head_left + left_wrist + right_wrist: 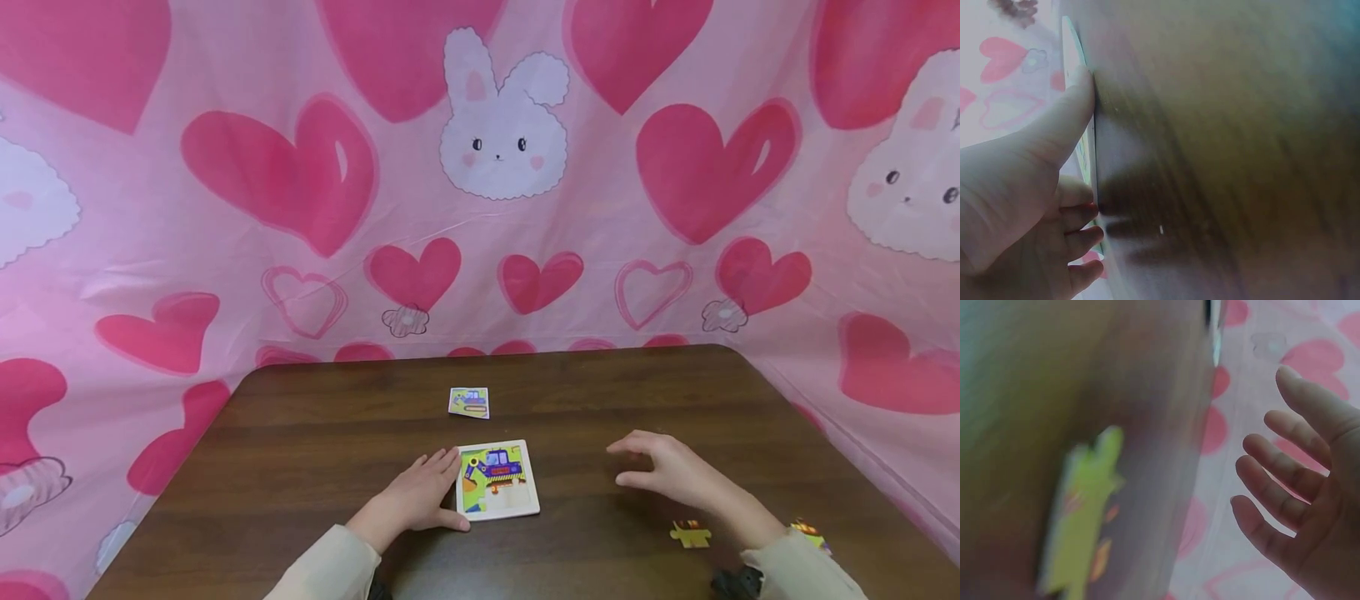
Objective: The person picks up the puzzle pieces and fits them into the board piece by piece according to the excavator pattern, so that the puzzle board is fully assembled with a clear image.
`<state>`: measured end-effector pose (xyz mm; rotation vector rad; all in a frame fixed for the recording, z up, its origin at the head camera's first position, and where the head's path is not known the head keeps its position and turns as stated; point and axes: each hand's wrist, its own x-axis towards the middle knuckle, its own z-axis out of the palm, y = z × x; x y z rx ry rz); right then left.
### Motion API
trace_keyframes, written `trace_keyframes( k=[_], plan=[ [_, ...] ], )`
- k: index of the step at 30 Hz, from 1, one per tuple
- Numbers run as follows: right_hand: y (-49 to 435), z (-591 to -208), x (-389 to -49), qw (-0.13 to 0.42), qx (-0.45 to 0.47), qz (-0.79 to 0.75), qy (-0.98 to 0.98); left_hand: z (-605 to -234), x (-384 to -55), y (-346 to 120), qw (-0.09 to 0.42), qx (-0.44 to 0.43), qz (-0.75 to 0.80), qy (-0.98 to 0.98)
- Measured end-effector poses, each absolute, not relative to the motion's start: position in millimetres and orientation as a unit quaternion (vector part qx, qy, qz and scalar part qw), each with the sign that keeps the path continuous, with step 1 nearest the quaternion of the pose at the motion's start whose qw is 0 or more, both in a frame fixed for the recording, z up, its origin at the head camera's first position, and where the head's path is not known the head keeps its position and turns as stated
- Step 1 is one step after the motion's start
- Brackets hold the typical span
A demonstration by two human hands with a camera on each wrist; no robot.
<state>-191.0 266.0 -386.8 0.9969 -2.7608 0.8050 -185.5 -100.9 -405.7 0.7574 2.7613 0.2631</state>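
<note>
A square jigsaw puzzle board [533,483] with a white frame lies on the table, showing a blue excavator; its lower right part is bare white. My left hand [420,493] rests along the board's left edge, its fingers fairly straight and the thumb by the lower left corner. In the left wrist view the thumb [1075,106] touches the board's side. To the right of the board, my right hand [667,468] hovers over the table, fingers loosely bent and holding nothing. Nearest to it lies a yellow puzzle piece [691,535]; a blurred yellow-green piece [1082,512] shows in the right wrist view.
Beyond the board lies a small picture card [469,402] with a similar excavator. Another colourful piece [813,538] is partly hidden behind my right sleeve [802,571]. The dark wooden table [337,417] ends at a pink curtain [480,225] with hearts and rabbits.
</note>
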Motion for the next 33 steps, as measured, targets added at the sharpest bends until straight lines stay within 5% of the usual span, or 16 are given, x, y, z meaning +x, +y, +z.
trace_keyframes(
  k=[14, 33],
  plan=[
    [325.1, -411.1, -178.8, -0.014, 0.361, 0.284, -0.888, -407.3, -185.6, -101.4, 0.123, 0.268, 0.085, 0.952],
    [352.1, -423.1, -160.6, 0.020, 0.426, 0.266, -0.864, -407.1, -186.4, -102.5, 0.133, 0.260, 0.097, 0.952]
  ],
)
